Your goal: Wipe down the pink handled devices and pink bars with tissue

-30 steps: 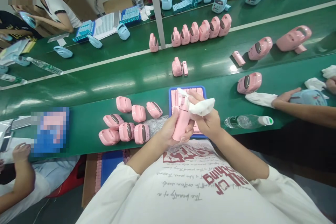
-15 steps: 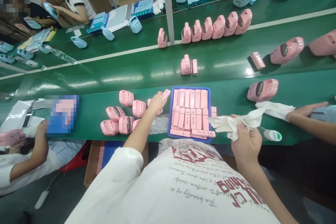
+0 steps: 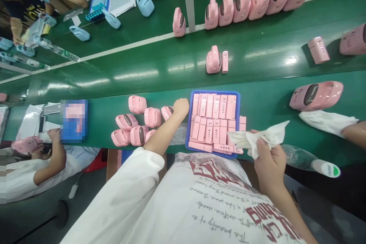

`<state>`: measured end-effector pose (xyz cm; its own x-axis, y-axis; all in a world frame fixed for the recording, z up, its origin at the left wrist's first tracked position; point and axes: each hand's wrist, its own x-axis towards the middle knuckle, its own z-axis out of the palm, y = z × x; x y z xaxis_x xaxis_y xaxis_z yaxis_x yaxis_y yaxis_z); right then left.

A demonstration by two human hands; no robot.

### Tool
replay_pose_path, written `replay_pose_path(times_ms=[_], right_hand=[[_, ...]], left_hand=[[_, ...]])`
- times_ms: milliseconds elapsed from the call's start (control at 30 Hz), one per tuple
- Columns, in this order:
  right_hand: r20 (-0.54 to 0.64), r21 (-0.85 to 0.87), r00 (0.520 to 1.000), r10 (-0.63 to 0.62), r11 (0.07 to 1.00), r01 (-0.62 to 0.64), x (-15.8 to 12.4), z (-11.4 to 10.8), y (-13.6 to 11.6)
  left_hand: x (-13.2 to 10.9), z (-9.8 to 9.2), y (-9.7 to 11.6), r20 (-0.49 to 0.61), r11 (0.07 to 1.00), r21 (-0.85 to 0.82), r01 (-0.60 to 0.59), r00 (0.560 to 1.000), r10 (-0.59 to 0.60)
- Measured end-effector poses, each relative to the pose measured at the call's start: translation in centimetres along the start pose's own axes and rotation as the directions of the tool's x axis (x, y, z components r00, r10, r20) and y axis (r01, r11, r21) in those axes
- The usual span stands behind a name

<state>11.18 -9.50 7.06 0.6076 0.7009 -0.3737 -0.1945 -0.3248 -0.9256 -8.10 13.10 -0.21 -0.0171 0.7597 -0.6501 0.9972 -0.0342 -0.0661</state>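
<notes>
My left hand [image 3: 182, 107] is closed just left of the blue tray [image 3: 239, 122]; its fingers are curled and what they hold, if anything, is hidden. Pink rectangular pieces [image 3: 216, 129] fill the tray in rows. To the right, my right hand [image 3: 270, 164] pinches a crumpled white cloth [image 3: 257, 137] near the tray's lower right corner. Several pink rounded housings [image 3: 139, 135] stand in a group left of my left forearm, one of them [image 3: 167, 112] close to my wrist. Bubble wrap [image 3: 179, 135] lies between the group and the tray.
A pink housing [image 3: 214, 60] and small pink piece [image 3: 225, 61] stand beyond the tray. More housings [image 3: 241, 3] line the divider by a post [image 3: 189, 0]. A bottle [image 3: 311, 162] lies at right, near another person's white-gloved hand [image 3: 328, 121]. A co-worker [image 3: 48, 164] sits at left.
My left hand has turned and moved slightly right, and the pink piece it held is no longer visible. My right hand still grips the cloth. The view has shifted.
</notes>
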Motion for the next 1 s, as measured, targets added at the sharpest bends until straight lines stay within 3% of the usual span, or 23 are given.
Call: replay_pose_path(times_ms=[167, 333, 433, 567, 700, 767, 833, 900, 933, 1000], right_hand=[[0.058, -0.054, 0.998, -0.034, 0.998, 0.037, -0.4, 0.4, 0.1], [0.087, -0.073, 0.996, -0.014, 0.997, 0.020, -0.7, 0.0, 0.5], [0.119, -0.003, 0.993, 0.020, 1.000, -0.020, -0.3, 0.1, 1.0], [0.136, 0.143, 0.990, 0.049, 0.987, -0.068, 0.3, 0.4, 1.8], [0.123, 0.205, 0.990, 0.073, 0.974, -0.098, 0.9, 0.9, 2.2], [0.144, 0.222, 0.987, 0.066, 0.970, -0.097, 1.2, 1.3, 2.1], [0.184, 0.211, 0.983, 0.021, 0.976, -0.060, 1.5, 1.8, 1.8], [0.228, 0.178, 0.972, -0.055, 0.984, 0.014, 1.8, 2.3, 1.1], [0.248, 0.162, 0.964, -0.098, 0.985, 0.059, 1.9, 2.5, 0.6], [0.272, 0.141, 0.944, -0.189, 0.978, 0.155, 2.0, 2.9, -0.5]], left_hand=[[1.6, -1.0, 1.2, 0.007, 0.999, 0.034, -0.030, 1.000, 0.030], [3.6, -4.3, -0.4, 0.045, 1.000, 0.025, -0.001, 0.999, 0.000], [3.6, -5.2, -1.3, 0.061, 0.999, -0.027, 0.021, 0.998, -0.019], [1.2, -5.6, -4.0, 0.041, 0.980, -0.199, -0.017, 0.999, 0.026], [-3.8, -5.4, -7.6, -0.091, 0.867, -0.457, -0.199, 0.980, 0.177], [-7.0, -4.7, -8.4, -0.188, 0.694, -0.637, -0.335, 0.941, 0.282], [-10.3, -3.6, -8.0, -0.314, 0.223, -0.879, -0.421, 0.864, 0.394], [-13.2, -2.6, -6.9, -0.376, -0.144, -0.926, -0.350, 0.810, 0.449], [-14.5, -2.1, -6.2, -0.388, -0.245, -0.920, -0.305, 0.793, 0.470], [-16.6, -1.5, -4.9, -0.387, -0.346, -0.910, -0.228, 0.767, 0.512]])
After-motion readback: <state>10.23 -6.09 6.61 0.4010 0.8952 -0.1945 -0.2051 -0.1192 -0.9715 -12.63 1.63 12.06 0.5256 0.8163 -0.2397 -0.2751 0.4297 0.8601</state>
